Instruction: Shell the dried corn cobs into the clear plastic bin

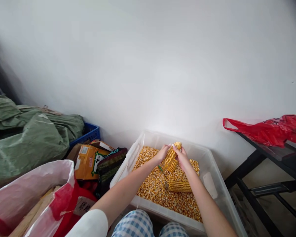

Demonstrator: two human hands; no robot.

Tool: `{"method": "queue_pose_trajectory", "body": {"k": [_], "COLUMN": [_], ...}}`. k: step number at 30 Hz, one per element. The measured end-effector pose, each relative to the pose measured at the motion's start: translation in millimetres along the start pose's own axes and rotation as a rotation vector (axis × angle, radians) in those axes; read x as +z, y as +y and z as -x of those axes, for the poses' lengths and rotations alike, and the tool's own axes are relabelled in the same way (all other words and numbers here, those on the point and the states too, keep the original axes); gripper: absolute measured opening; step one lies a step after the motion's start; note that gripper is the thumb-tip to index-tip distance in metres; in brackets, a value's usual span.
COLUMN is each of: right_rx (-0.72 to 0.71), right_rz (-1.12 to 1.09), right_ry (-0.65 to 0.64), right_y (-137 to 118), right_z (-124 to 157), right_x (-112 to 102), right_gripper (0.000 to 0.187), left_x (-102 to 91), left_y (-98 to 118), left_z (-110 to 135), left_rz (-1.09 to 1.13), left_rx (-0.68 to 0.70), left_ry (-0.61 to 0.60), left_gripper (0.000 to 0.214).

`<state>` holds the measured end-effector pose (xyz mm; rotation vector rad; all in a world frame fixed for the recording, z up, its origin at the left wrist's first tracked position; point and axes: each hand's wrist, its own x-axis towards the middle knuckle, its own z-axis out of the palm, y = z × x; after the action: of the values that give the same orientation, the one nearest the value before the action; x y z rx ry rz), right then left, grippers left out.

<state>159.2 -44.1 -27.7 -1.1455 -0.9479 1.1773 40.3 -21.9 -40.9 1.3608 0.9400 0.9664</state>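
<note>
Corn cob point(171, 159) | clamped between left hand point(162, 153) and right hand point(182, 157) | above loose kernels point(153, 187) in plastic bin point(148, 141)

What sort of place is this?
Probably a farm storeroom or household storage corner: a clear plastic tub holds loose yellow corn kernels and a dried yellow corn cob, with bulging green woven sacks piled nearby.

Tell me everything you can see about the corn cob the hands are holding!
The corn cob is short and golden yellow, with shiny, hard-looking kernels packed in long rows and no husk on it. It tilts with its tip pointing up. The left hand and the right hand grip it from either side, over a heap of loose kernels.
</note>
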Motion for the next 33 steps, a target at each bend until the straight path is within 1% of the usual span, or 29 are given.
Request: {"method": "queue_pose_trajectory", "body": {"k": [2, 3, 4, 6, 7, 9, 10, 11, 13, 16, 18, 21, 26, 30, 33], "right_rx": [-0.008, -0.016, -0.030, -0.075, -0.098, -0.122, -0.109, -0.081, -0.013, 0.025, 0.020, 0.030, 0.079, 0.066, 0.042], "right_rz": [-0.035, -0.050, -0.060, -0.055, -0.047, -0.043, -0.052, -0.067, -0.095, -0.093, -0.076, -0.052, 0.026, 0.094, 0.118], "right_ry": [0.072, 0.096, 0.116, 0.154, 0.175, 0.225, 0.254, 0.279, 0.302, 0.255, 0.207, 0.160, 0.146, 0.143, 0.156], "right_y": [-0.9, -1.0, -0.8, 0.3, 1.1, 3.5, 5.0, 6.7, 10.4, 15.5, 17.8, 20.2, 21.8, 19.3, 18.7], "right_z": [-2.3, -3.3, -4.0, -5.3, -6.0, -7.4, -8.1, -8.6, -8.9, -7.3, -6.1, -6.3, -11.2, -12.3, -12.0], "right_x": [-3.0, -4.3, -5.4, -7.7, -8.9, -11.3, -12.4, -13.1, -13.3, -11.2, -9.9, -10.4, -14.7, -14.4, -13.9], "right_gripper": [0.049, 0.050, 0.052, 0.054, 0.054, 0.053, 0.052, 0.051, 0.050, 0.047, 0.045, 0.042, 0.044, 0.047, 0.045], "left_x": [1.9, 2.4, 2.5, 2.2, 2.0, 2.1, 2.6, 3.4, 5.0, 4.9, 2.6, -1.6, -4.9, -7.2, -8.9], "left_y": [3.4, 4.2, 4.4, 2.8, 1.2, -2.9, -5.1, -7.3, -10.8, -13.2, -12.7, -10.2, -5.7, -2.7, -0.8], "left_z": [3.2, 5.2, 7.1, 10.7, 12.2, 14.4, 15.2, 15.8, 16.5, 17.7, 18.7, 20.1, 20.1, 18.8, 18.7], "left_rz": [0.048, 0.040, -0.006, -0.179, -0.288, -0.498, -0.585, -0.664, -0.813, -0.989, -1.061, -1.126, -1.175, -1.175, -1.166], "left_rx": [-0.003, -0.007, -0.008, 0.016, 0.034, 0.058, 0.062, 0.064, 0.068, 0.086, 0.109, 0.134, 0.169, 0.165, 0.182], "left_ry": [-0.068, -0.103, -0.135, -0.175, -0.176, -0.149, -0.127, -0.102, -0.064, -0.058, -0.082, -0.090, -0.088, -0.078, -0.080], "left_gripper": [0.043, 0.047, 0.055, 0.076, 0.085, 0.097, 0.098, 0.096, 0.084, 0.059, 0.051, 0.050, 0.051, 0.051, 0.052]}}
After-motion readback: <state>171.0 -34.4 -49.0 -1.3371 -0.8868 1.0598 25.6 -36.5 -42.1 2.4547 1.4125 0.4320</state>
